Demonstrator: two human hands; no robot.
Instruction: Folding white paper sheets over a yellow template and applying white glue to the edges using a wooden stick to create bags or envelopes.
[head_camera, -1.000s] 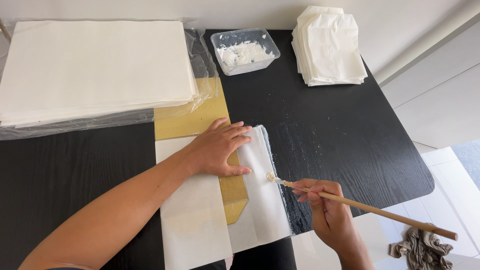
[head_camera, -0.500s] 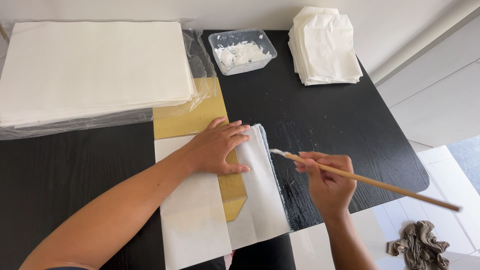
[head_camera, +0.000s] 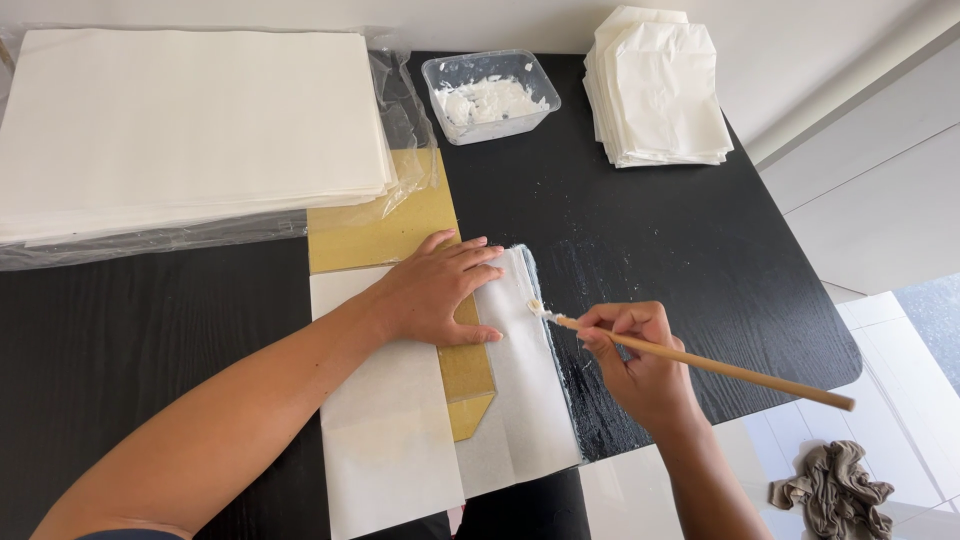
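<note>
Counter: a black wood-grain counter (head_camera: 680, 240) fills most of the view; a pale tiled floor shows at the right, with a crumpled grey cloth (head_camera: 835, 490) lying on it.
Far left: a thick stack of white paper sheets (head_camera: 190, 130) rests on clear plastic wrap.
Far middle: a clear plastic tub (head_camera: 490, 97) holds white paste.
Far right: a pile of folded white paper bags (head_camera: 655, 85) stands near the counter edge.
Work piece: a white paper sheet (head_camera: 390, 440) lies at the near middle, folded around a yellow-brown cardboard template (head_camera: 375, 225); its right flap (head_camera: 520, 400) is turned over toward the right.
Left hand: the left hand (head_camera: 435, 290) lies flat with spread fingers, pressing the paper and the template down; its grip is open, it holds nothing.
Right hand: the right hand (head_camera: 640, 360) pinches a long wooden-handled brush (head_camera: 700, 362) between thumb and fingers.
Brush tip: it carries white paste and touches the far right edge of the flap.
Paste marks: wet smears shine on the counter just beside the flap.
</note>
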